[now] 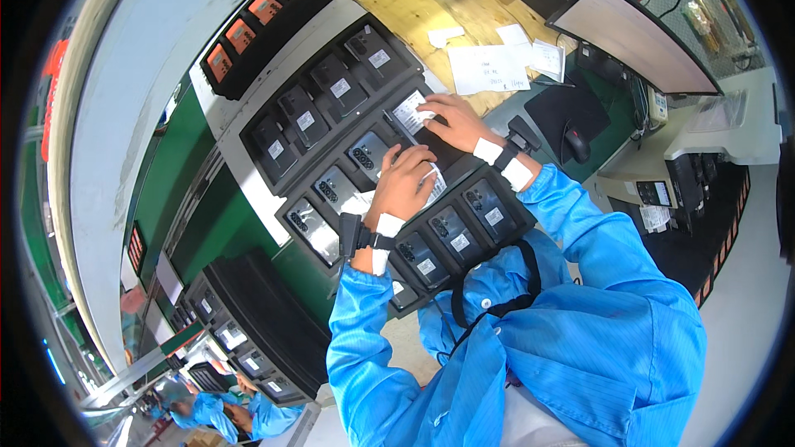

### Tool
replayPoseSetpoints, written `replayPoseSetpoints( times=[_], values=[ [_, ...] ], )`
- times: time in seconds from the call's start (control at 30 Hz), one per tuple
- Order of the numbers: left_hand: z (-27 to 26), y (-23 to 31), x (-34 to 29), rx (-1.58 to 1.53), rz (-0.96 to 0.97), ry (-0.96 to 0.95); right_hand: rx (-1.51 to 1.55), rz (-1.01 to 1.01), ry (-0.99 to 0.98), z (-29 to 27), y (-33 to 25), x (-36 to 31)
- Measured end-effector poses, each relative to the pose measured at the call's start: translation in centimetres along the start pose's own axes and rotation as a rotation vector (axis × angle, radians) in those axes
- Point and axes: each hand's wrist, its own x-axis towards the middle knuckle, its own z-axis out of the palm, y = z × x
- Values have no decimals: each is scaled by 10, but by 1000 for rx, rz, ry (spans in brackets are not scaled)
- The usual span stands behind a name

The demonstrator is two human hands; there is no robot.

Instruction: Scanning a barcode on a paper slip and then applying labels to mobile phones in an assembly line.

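Note:
My left hand (404, 180) is over the middle row of a black foam tray (381, 112), its fingers curled around a white label sheet (437, 187) that shows on both sides of it. A dark phone (367, 154), camera side up, lies just beyond those fingertips. My right hand (455, 122) reaches in from the right, its fingers stretched out onto a white printed sheet (409, 112) in the tray. What lies under that palm is hidden. More dark phones with small white labels, such as a phone (339, 86) in the far row, fill the tray's slots.
A smaller black tray with orange pieces (263, 8) stands at the far left. Papers (489, 68) lie on the wooden surface, near a monitor (633, 37) and a mouse (577, 142). Stacked black trays (269, 323) are at lower left, with a co-worker in blue (219, 415) beyond.

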Motion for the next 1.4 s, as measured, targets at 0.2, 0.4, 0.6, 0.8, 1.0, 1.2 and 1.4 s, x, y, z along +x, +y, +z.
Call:
replayPoseSetpoints(
  times=[0.2, 0.4, 0.6, 0.8, 1.0, 1.2, 1.4],
  values=[
    [3, -2, -4, -14, -6, 4, -461, -262, -65, 8, 1, -8],
    [-5, 12, -7, -63, 14, 79, -263, -153, 122, 8, 2, -14],
    [-14, 33, -40, -337, -385, 47, 336, -89, -491, -27, -56, -78],
    [-30, 44, -74, -241, -518, -93, 268, 31, -484, -45, -81, -109],
    [-37, 57, -92, -318, -535, -164, 363, -23, -596, -58, -117, -97],
    [-41, 64, -94, -314, -461, -122, 37, -280, -629, -43, -140, -75],
    [-43, 63, -98, -303, -472, -117, 7, -286, -673, -34, -144, -72]
  ],
)
